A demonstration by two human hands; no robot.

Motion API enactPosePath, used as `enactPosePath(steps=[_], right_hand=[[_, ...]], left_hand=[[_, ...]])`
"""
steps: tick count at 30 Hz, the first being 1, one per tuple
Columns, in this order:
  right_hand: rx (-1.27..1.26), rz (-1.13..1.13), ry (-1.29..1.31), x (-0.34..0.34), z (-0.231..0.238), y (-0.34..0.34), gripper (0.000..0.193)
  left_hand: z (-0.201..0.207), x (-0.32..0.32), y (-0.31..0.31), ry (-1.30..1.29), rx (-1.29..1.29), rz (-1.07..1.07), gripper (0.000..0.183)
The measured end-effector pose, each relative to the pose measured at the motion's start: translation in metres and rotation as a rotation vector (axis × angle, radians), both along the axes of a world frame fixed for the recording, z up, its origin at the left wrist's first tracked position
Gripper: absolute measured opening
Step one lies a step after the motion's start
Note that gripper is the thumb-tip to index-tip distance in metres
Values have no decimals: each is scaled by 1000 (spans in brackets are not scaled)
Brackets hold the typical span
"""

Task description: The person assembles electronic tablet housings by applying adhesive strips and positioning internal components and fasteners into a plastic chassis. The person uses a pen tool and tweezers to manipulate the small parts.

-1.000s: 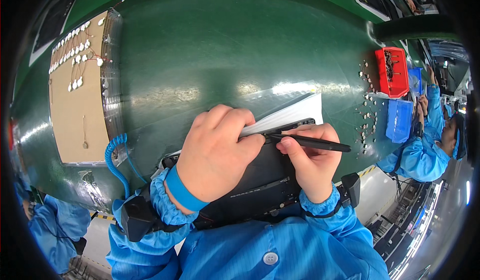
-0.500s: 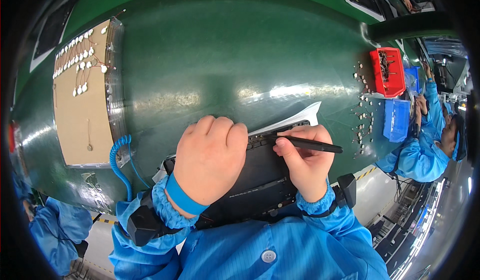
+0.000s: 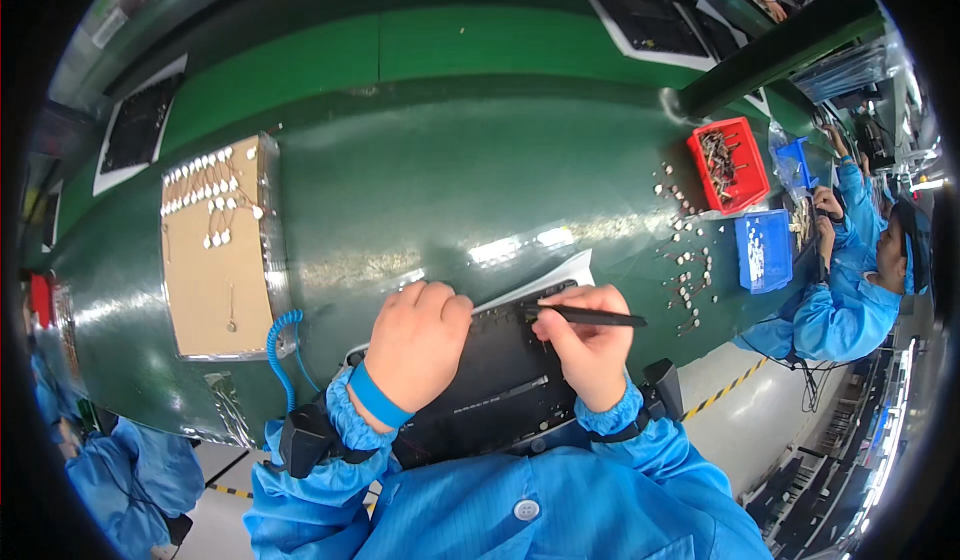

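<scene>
A flat black laptop-like chassis (image 3: 490, 400) lies tilted in front of my body, with a white sheet (image 3: 550, 278) under its far edge. My left hand (image 3: 420, 345), a blue strap around its wrist, rests curled on the chassis's far left part; its fingertips are hidden beneath the knuckles. In my right hand (image 3: 590, 355) a slim black pen-shaped tool (image 3: 605, 317) is pinched between thumb and fingers. Its tip points left, at the chassis's far edge, close to my left fingers. What the tip touches is too small to make out.
On the left is a brown board (image 3: 215, 290) with several white round parts on wires; a blue coiled cord (image 3: 275, 360) runs beside it. Small round parts (image 3: 690, 260) lie scattered near a red bin (image 3: 752, 185) and a blue bin (image 3: 765, 250). A co-worker (image 3: 845, 305) sits at right.
The view has tilted upward, showing more of the table's far side. Both hands stay at the chassis's far edge, and the black tool is still in my right hand.
</scene>
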State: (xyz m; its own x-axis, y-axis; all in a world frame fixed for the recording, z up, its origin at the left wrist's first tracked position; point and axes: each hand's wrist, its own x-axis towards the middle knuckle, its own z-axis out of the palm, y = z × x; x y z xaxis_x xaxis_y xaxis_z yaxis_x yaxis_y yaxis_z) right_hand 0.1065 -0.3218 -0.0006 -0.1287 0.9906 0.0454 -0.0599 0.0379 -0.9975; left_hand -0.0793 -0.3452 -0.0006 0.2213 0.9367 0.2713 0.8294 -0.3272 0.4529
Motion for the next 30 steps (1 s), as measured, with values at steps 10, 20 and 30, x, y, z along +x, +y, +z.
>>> enactPosePath(steps=[10,20,30], right_hand=[[413,-361,417,63,52,4,30],[327,-323,402,88,37,-6,29],[152,-256,399,88,25,6,25]], left_hand=[[51,-16,47,-359,202,343,5],[11,-73,220,-1202,427,1297,35],[-8,-63,212,-708,626,999,50]])
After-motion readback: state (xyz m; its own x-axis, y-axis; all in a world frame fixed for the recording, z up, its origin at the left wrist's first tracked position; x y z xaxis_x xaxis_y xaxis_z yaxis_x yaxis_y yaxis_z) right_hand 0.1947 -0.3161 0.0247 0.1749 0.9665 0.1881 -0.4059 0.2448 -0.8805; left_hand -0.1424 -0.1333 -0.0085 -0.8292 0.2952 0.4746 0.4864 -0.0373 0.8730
